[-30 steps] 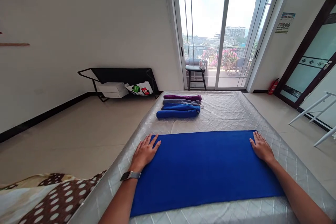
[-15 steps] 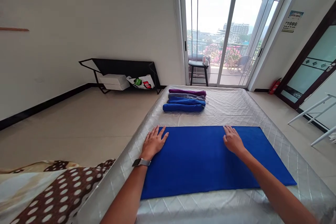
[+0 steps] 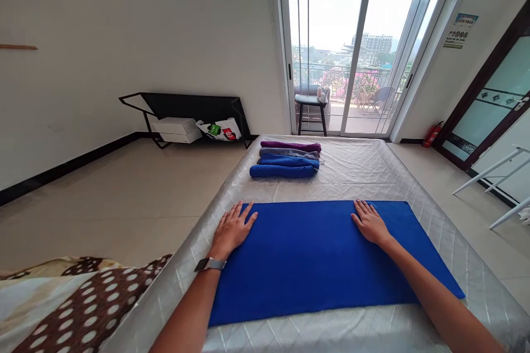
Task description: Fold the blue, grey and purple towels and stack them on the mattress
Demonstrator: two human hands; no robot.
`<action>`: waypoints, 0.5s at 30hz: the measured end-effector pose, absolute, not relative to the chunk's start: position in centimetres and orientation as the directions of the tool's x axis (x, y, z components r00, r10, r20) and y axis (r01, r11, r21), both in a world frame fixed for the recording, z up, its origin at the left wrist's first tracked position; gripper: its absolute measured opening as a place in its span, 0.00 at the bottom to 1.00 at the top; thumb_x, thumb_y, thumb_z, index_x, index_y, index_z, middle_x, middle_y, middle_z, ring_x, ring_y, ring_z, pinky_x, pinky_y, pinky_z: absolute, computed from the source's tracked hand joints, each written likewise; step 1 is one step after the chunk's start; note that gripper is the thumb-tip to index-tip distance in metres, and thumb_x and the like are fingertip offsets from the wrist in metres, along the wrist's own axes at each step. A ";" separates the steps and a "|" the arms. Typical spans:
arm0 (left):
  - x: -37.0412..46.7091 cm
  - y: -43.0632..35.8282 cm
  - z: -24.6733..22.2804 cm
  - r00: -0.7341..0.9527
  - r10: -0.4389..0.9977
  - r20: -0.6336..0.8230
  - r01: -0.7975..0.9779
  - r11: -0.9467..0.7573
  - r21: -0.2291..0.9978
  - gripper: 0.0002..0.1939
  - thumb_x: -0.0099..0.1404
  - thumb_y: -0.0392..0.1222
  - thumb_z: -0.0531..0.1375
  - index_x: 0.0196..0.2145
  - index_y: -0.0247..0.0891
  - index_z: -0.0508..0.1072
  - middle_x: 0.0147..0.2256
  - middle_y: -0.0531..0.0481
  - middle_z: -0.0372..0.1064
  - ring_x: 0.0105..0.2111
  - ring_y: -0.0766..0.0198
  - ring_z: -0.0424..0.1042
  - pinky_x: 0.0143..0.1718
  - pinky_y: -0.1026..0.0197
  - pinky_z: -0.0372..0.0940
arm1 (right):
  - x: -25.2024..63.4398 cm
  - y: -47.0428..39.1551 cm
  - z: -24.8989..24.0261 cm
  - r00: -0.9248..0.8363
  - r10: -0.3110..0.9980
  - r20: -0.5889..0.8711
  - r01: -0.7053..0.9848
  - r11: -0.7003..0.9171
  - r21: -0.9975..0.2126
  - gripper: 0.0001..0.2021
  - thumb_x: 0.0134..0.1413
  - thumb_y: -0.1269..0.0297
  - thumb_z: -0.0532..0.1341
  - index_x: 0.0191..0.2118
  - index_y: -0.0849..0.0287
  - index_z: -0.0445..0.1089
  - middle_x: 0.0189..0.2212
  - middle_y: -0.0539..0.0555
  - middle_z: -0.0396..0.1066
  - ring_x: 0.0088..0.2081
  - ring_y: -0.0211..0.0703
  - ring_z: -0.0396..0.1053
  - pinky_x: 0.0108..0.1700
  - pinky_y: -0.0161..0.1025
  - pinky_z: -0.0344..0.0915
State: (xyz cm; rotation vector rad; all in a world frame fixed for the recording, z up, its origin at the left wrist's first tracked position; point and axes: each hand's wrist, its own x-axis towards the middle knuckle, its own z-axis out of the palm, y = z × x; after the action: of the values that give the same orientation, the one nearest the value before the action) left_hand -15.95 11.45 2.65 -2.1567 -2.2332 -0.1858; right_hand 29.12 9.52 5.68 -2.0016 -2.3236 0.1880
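Observation:
A blue towel [image 3: 306,259] lies spread flat across the silvery quilted mattress [image 3: 351,174], its long side running left to right. My left hand [image 3: 233,227] rests open on the towel's far left corner, fingers apart; a watch [image 3: 210,264] is on that wrist. Toward the far edge, right of the middle, my right hand [image 3: 370,222] lies flat on the cloth with fingers stretched out. Beyond the towel sit several rolled towels side by side: a blue roll [image 3: 284,171] nearest, another blue one, a grey one [image 3: 287,153] and a purple one [image 3: 290,146] farthest.
Brown polka-dot bedding [image 3: 99,303] lies at the lower left. On the floor by the wall, a black frame [image 3: 190,105] holds white boxes [image 3: 176,129] and a printed bag [image 3: 219,130]. A stool [image 3: 310,100] stands by the glass sliding door; a fire extinguisher [image 3: 433,134] is at right.
My right hand's fingers have flattened and spread slightly on the towel. The left hand stays at the corner. The camera view has shifted a little.

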 end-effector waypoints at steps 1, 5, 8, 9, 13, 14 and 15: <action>-16.0 11.5 2.7 -0.035 0.994 0.103 0.998 0.028 0.062 0.30 0.73 0.52 0.43 0.69 0.40 0.54 0.69 0.41 0.50 0.68 0.50 0.51 0.66 0.44 0.48 | 31.6 9.4 5.6 -0.088 0.995 -0.038 0.990 0.083 -0.116 0.32 0.68 0.50 0.39 0.71 0.61 0.47 0.71 0.56 0.45 0.72 0.46 0.40 0.71 0.49 0.41; -16.4 11.5 2.7 -0.018 0.996 0.086 0.999 0.014 0.050 0.31 0.73 0.52 0.43 0.69 0.39 0.54 0.69 0.40 0.50 0.68 0.50 0.51 0.66 0.45 0.48 | 39.5 8.9 5.0 0.135 0.991 -0.015 0.987 -0.136 -0.087 0.34 0.68 0.50 0.36 0.71 0.66 0.45 0.71 0.58 0.45 0.71 0.47 0.42 0.70 0.51 0.42; -16.5 11.6 2.6 -0.017 0.998 0.068 0.999 0.014 0.038 0.31 0.73 0.52 0.43 0.69 0.38 0.54 0.69 0.38 0.50 0.68 0.51 0.51 0.66 0.45 0.48 | 41.7 8.8 4.3 0.178 0.984 0.004 0.980 -0.177 -0.092 0.34 0.68 0.50 0.36 0.71 0.66 0.46 0.71 0.59 0.46 0.71 0.49 0.42 0.70 0.52 0.44; -16.5 11.6 2.5 -0.019 0.997 0.070 0.999 0.017 0.034 0.31 0.73 0.51 0.42 0.69 0.38 0.54 0.69 0.38 0.50 0.68 0.51 0.51 0.66 0.45 0.48 | 41.8 8.8 4.2 0.177 0.984 0.007 0.980 -0.176 -0.090 0.34 0.67 0.50 0.37 0.71 0.67 0.46 0.71 0.59 0.46 0.71 0.49 0.43 0.70 0.51 0.44; -16.5 11.5 2.6 -0.029 0.995 0.091 0.999 0.026 0.034 0.30 0.73 0.51 0.42 0.69 0.39 0.54 0.68 0.39 0.51 0.67 0.51 0.52 0.66 0.45 0.49 | 41.1 8.6 4.3 0.170 0.985 0.029 0.983 -0.168 -0.077 0.34 0.67 0.51 0.38 0.71 0.66 0.48 0.71 0.57 0.47 0.71 0.49 0.44 0.70 0.50 0.44; -16.4 11.5 2.7 -0.029 0.996 0.087 0.999 0.026 0.034 0.30 0.73 0.51 0.42 0.69 0.39 0.54 0.68 0.40 0.51 0.67 0.51 0.52 0.66 0.45 0.49 | 41.0 8.6 4.3 0.172 0.985 0.030 0.983 -0.169 -0.074 0.34 0.67 0.51 0.38 0.70 0.66 0.49 0.71 0.57 0.48 0.71 0.49 0.44 0.71 0.50 0.43; -16.4 11.5 2.7 -0.028 0.996 0.081 0.999 0.026 0.034 0.30 0.73 0.51 0.42 0.69 0.39 0.54 0.68 0.40 0.51 0.67 0.51 0.52 0.66 0.45 0.49 | 41.0 8.5 4.3 0.173 0.984 0.030 0.983 -0.170 -0.073 0.34 0.67 0.52 0.38 0.70 0.67 0.49 0.71 0.58 0.48 0.71 0.49 0.44 0.71 0.49 0.43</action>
State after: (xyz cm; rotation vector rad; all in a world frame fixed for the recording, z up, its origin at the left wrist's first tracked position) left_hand -16.38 11.45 2.74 -2.1651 -2.2245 -0.1257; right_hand 41.00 8.54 4.30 -2.3472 -1.9731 0.0361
